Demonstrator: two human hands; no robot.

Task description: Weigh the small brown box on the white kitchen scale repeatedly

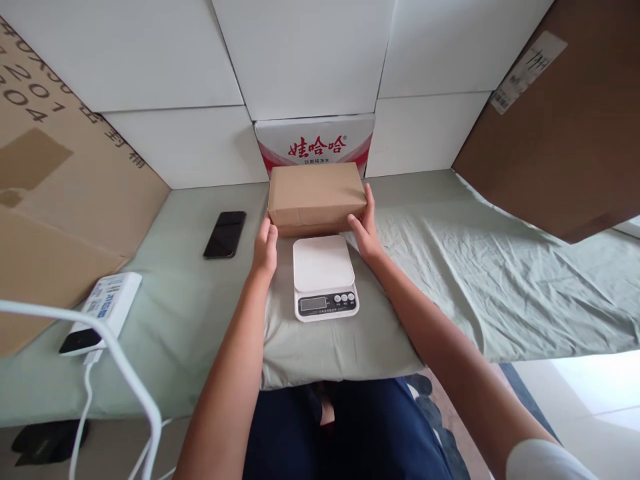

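Both hands are on a brown parcel [316,197] that lies on the green cloth [450,280], just behind a white scale [323,275]; the left hand [265,248] presses its fingers against the near left corner of the parcel, and the right hand [366,230] wraps the right end, with the thumb on the near face and the fingers along the side; so the parcel is gripped between the two hands. The parcel is flat, and its near edge is just beside the far edge of the scale; I cannot tell if they touch. The scale platform is bare, and its display and buttons face near. Behind the parcel a white and red box [315,141] stands against the wall. To the left, a black phone [225,234] lies on the cloth, well apart from the hands; nearer and further left there is a white power bank [106,308] with a white cable [120,373].
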